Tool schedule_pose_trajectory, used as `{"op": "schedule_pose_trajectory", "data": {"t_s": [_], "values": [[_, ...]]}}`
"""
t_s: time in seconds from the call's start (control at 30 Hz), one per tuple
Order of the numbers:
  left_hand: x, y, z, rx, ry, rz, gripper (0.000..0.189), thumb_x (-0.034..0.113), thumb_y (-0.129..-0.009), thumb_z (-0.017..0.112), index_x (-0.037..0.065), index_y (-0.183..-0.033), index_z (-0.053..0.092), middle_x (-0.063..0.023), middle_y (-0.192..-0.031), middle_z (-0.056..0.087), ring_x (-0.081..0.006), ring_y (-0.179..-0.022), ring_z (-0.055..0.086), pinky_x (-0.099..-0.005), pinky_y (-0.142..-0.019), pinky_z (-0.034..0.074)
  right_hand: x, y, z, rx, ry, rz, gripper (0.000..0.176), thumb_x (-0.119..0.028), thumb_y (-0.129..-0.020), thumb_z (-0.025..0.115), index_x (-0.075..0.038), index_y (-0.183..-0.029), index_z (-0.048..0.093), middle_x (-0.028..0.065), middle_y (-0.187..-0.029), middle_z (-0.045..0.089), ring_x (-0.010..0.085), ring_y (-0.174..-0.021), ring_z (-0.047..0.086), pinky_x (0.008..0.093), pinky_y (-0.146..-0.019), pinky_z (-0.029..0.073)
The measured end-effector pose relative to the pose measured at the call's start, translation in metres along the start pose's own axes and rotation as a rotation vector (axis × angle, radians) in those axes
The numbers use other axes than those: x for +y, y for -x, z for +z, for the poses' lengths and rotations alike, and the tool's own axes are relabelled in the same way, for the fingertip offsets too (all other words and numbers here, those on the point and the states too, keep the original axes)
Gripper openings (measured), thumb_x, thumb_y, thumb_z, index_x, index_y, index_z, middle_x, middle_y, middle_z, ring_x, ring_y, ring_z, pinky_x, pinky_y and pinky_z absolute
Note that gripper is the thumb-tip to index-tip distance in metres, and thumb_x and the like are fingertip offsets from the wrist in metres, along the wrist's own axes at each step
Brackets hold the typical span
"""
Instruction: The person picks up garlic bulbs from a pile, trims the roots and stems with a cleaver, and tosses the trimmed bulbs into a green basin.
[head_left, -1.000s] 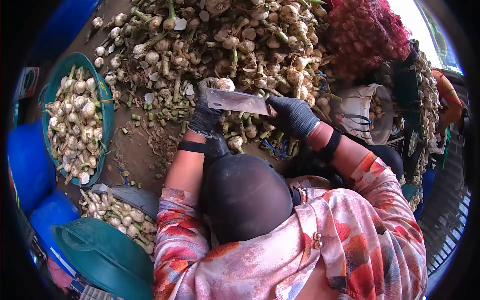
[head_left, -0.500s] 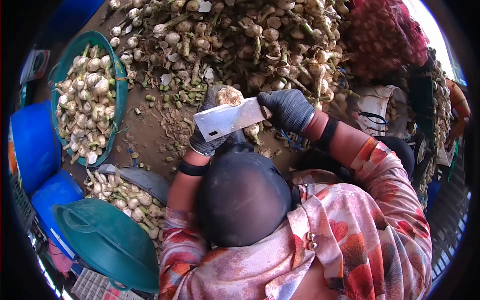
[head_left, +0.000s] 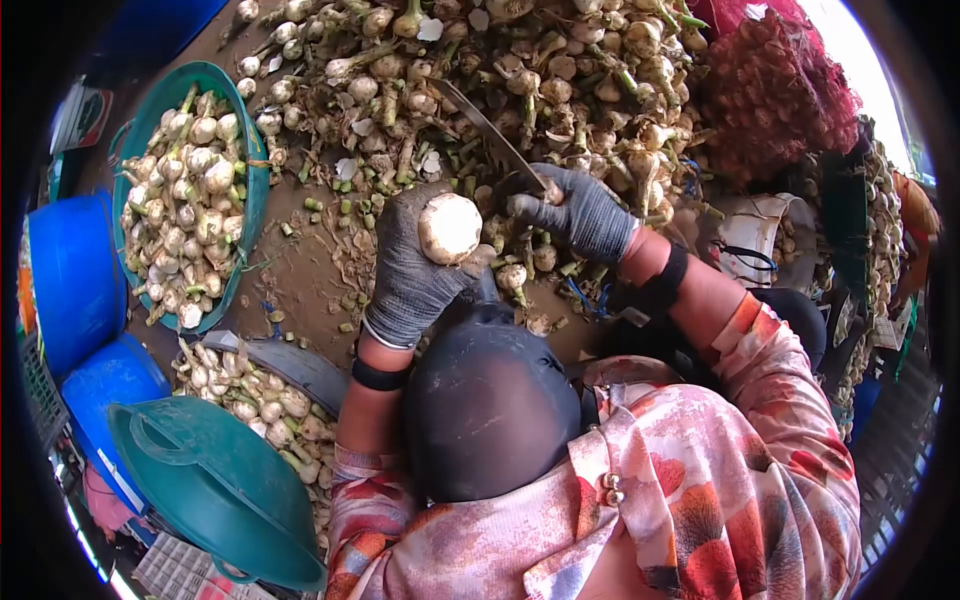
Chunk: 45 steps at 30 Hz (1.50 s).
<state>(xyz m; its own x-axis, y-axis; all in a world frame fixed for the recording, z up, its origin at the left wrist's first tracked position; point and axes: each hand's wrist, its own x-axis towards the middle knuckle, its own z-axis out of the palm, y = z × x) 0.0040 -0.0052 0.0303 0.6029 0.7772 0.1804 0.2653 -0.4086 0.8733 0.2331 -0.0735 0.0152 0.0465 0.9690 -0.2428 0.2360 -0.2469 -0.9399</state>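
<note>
1. Beyond both hands, a large heap of bulbs (head_left: pixel 600 80) with stems is noted; loose cut stem pieces (head_left: pixel 315 205) are scattered between it and the left hand (head_left: pixel 400 265).
2. Well to the left of the left hand, a green tub (head_left: pixel 256 200) is seen filled with bulbs. Farther left and nearer the body, blue containers (head_left: pixel 75 275) and a green basin (head_left: pixel 225 480) are placed.
3. Beyond and to the right of the right hand (head_left: pixel 590 212), a filled red mesh sack (head_left: pixel 780 105) is found; a white bucket (head_left: pixel 745 225) is positioned nearer that hand.
4. Below the hands, the view is blocked by a dark-clothed knee (head_left: pixel 490 410).
5. The brown ground (head_left: pixel 305 265), left of the left hand, is littered with dry skins and trimmings. Bright light is admitted far right of the right hand.
6. A single bulb (head_left: pixel 450 228) is gripped in the gloved left hand, its round, flat, whitish face turned up, with brownish marks at the edge.
7. A knife (head_left: pixel 497 140) is gripped by its handle in the gloved right hand; its blade is directed away over the heap, apart from the bulb.
</note>
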Motion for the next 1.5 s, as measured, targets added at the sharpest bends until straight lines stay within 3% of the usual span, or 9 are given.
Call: {"op": "schedule_pose_trajectory", "data": {"t_s": [0.1,0.33,0.47,0.67,0.77,0.93,1.07,1.2,1.5], "values": [[0.000,-0.010,0.008,-0.054,-0.176,0.214,0.076,0.040,-0.076,0.081,0.004,-0.132,0.045,-0.0126,-0.128,0.051,-0.0247,-0.126,0.044,-0.0425,-0.113,0.028,-0.036,0.004,0.011,-0.200,-0.421,0.376,0.044,-0.039,-0.086,0.074,-0.002,-0.108,0.062,0.0015,-0.090,0.064,0.0113,-0.084,0.056,0.0291,-0.078,0.049],[-0.056,0.018,0.038,-0.130,1.364,-0.845,0.078,0.058,-0.089,0.060,-0.001,-0.138,0.043,-0.0167,-0.133,0.053,-0.0248,-0.123,0.052,-0.0366,-0.106,0.041,0.003,0.007,0.022,-0.104,-0.019,-0.017,0.064,-0.034,-0.071,0.086,-0.005,-0.122,0.059,0.0095,-0.109,0.067,0.0202,-0.101,0.065,0.0333,-0.089,0.050],[-0.069,0.017,0.042,-0.198,-0.186,-0.183,0.037,0.017,-0.092,0.058,0.003,-0.125,0.055,-0.0150,-0.116,0.063,-0.0302,-0.108,0.061,-0.0393,-0.096,0.048,-0.015,0.012,-0.004,-0.189,0.478,-0.166,0.064,-0.037,-0.071,0.084,-0.009,-0.123,0.058,0.0165,-0.107,0.067,0.0328,-0.099,0.066,0.0383,-0.083,0.052],[-0.049,0.023,0.011,-0.071,-0.576,0.161,0.026,0.021,-0.091,0.058,0.007,-0.114,0.063,-0.0172,-0.108,0.065,-0.0342,-0.098,0.061,-0.0437,-0.089,0.048,-0.027,0.013,-0.025,-0.294,0.794,-0.039,0.034,-0.027,-0.080,0.073,-0.009,-0.108,0.062,0.0178,-0.087,0.067,0.0387,-0.084,0.065,0.0444,-0.072,0.052],[-0.018,0.007,-0.068,0.452,0.245,-0.401,0.029,0.029,-0.099,0.056,0.004,-0.112,0.059,-0.0064,-0.102,0.067,-0.0175,-0.091,0.063,-0.0333,-0.081,0.052,0.002,0.012,-0.044,-0.140,0.716,0.230,0.035,-0.037,-0.087,0.067,-0.008,-0.107,0.064,0.0193,-0.083,0.067,0.0388,-0.079,0.065,0.0444,-0.072,0.051],[-0.034,-0.021,-0.122,1.090,1.290,-0.457,0.081,0.064,-0.092,0.045,-0.006,-0.133,0.041,-0.0279,-0.134,0.047,-0.0421,-0.126,0.047,-0.0671,-0.107,0.035,0.020,0.023,-0.043,-0.030,0.606,0.257,0.040,-0.041,-0.087,0.067,-0.007,-0.109,0.065,0.0182,-0.079,0.067,0.0359,-0.074,0.066,0.0423,-0.070,0.052],[-0.161,-0.053,-0.053,0.399,0.732,-0.576,0.054,0.032,-0.096,0.060,0.001,-0.136,0.043,-0.0177,-0.134,0.050,-0.0288,-0.120,0.053,-0.0430,-0.100,0.049,-0.001,0.028,-0.039,0.016,0.582,0.222,0.035,-0.038,-0.087,0.068,-0.008,-0.107,0.065,0.0185,-0.079,0.067,0.0355,-0.074,0.066,0.0418,-0.070,0.052],[-0.191,-0.115,-0.007,0.369,-0.470,-0.447,0.065,0.033,-0.088,0.068,0.016,-0.145,0.042,-0.0230,-0.148,0.035,-0.0362,-0.135,0.038,-0.0408,-0.112,0.031,0.012,0.029,-0.048,-0.021,0.622,0.244,0.034,-0.035,-0.085,0.069,-0.008,-0.105,0.064,0.0196,-0.080,0.066,0.0390,-0.076,0.065,0.0423,-0.070,0.052],[-0.154,-0.019,0.034,-0.201,-0.579,-0.366,0.070,0.025,-0.079,0.071,0.024,-0.144,0.042,-0.0248,-0.137,0.043,-0.0402,-0.134,0.037,-0.0445,-0.113,0.030,0.030,0.021,-0.053,-0.022,0.532,0.276,0.037,-0.031,-0.083,0.071,-0.004,-0.108,0.063,0.0211,-0.084,0.066,0.0340,-0.076,0.066,0.0395,-0.072,0.051]]}}
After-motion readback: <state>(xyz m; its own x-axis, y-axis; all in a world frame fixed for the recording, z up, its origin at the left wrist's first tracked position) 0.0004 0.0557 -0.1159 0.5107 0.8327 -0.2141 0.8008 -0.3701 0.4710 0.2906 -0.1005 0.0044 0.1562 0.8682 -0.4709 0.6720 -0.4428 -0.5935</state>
